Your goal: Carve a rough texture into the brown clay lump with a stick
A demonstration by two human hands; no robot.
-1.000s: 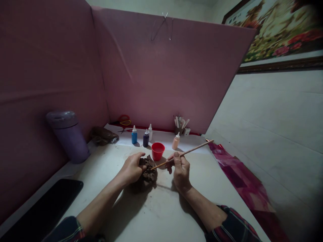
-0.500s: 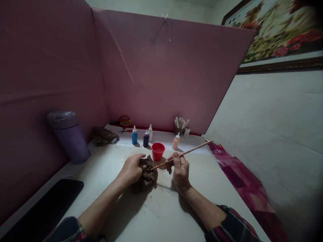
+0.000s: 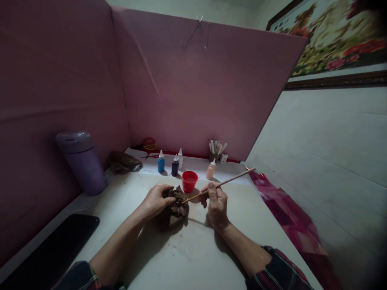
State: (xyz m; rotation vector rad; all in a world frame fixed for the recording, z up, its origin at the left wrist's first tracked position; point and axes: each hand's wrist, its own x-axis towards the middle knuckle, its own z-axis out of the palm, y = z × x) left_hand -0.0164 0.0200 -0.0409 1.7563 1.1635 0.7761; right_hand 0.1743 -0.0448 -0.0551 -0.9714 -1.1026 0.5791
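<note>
Hands (image 3: 186,203) hold rough brown clay (image 3: 179,207), slender wooden stick (image 3: 223,183).

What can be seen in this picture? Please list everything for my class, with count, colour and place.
Lump: one, brown, centre
Stick: one, tan, tip at lump
Cup: one, red, beyond lump
Blue bottle: one, left of cup
Dark bottle: one, near blue
White bottle: one, behind dark
Peach bottle: one, right of cup
Tool holder: one, dark, back
Small object: one, white, beside holder
Scissors: count unclear, red/yellow handles, back left
Bundle: one, brown, left
Flask: one, purple, left
Slab: one, black, near left
Panels: two, pink, left and back
Wire: silvery, panel top
Picture: one, multicoloured, upper right
Film: magenta, right
Table: one, white, below
Wall: white, right
Sleeves: two, dark plaid, bottom
Left hand: one, bare, on lump
Right hand: one, bare, holding stick
</note>
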